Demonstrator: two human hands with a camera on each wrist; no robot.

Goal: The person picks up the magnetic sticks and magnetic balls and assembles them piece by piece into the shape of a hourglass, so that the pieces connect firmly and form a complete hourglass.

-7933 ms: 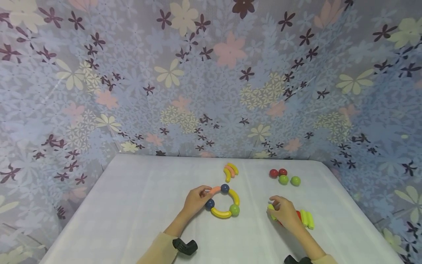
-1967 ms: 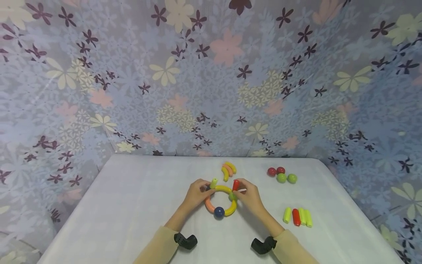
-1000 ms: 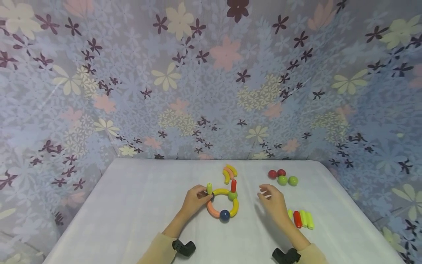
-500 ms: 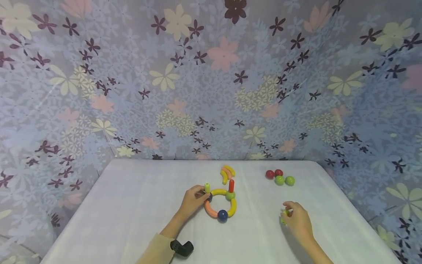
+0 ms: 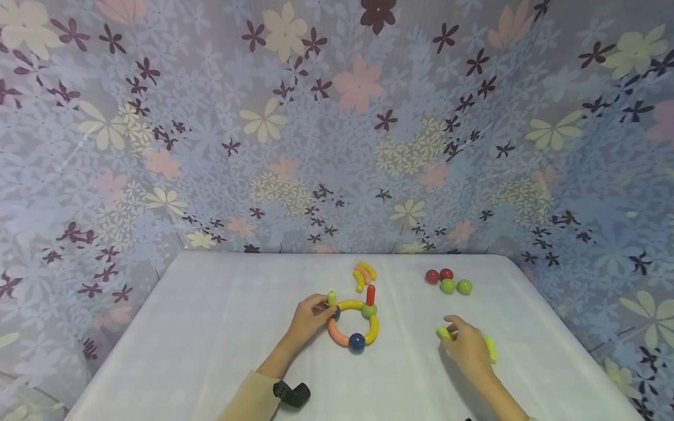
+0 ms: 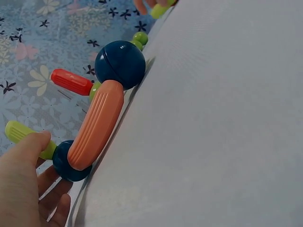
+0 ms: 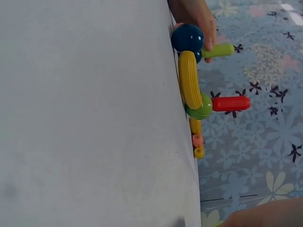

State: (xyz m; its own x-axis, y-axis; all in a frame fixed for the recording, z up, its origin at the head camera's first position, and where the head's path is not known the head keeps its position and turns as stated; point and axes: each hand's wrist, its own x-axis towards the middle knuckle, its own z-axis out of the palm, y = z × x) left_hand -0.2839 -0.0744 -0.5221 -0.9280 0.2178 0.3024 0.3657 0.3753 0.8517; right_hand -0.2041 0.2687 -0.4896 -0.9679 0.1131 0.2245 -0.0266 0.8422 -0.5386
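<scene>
A toy ring of curved sticks and balls lies mid-table: two yellow curved sticks (image 5: pixel 371 330), an orange curved stick (image 6: pixel 97 125), a blue ball (image 5: pixel 357 342) at the front and a green ball (image 5: pixel 369 310). An upright red stick (image 5: pixel 371 294) stands on the green ball. At the ring's left, my left hand (image 5: pixel 309 318) holds a second blue ball (image 6: pixel 71 163), its thumb against the upright lime stick (image 6: pixel 21 133) on top. My right hand (image 5: pixel 468 346) pinches another lime stick (image 5: pixel 443 332) at the right of the table.
Beside my right hand lies a lime stick (image 5: pixel 491 349); the hand covers other sticks there. Behind the ring are several curved sticks (image 5: pixel 363 275) in yellow and orange. Two red balls (image 5: pixel 432 276) and two green balls (image 5: pixel 448 286) sit at the back right. A floral curtain (image 5: pixel 337 146) hangs behind.
The ring has been turned and now bears upright lime and red sticks. My right hand let go of the red stick, went right and took a lime stick. My left hand stays at the ring.
</scene>
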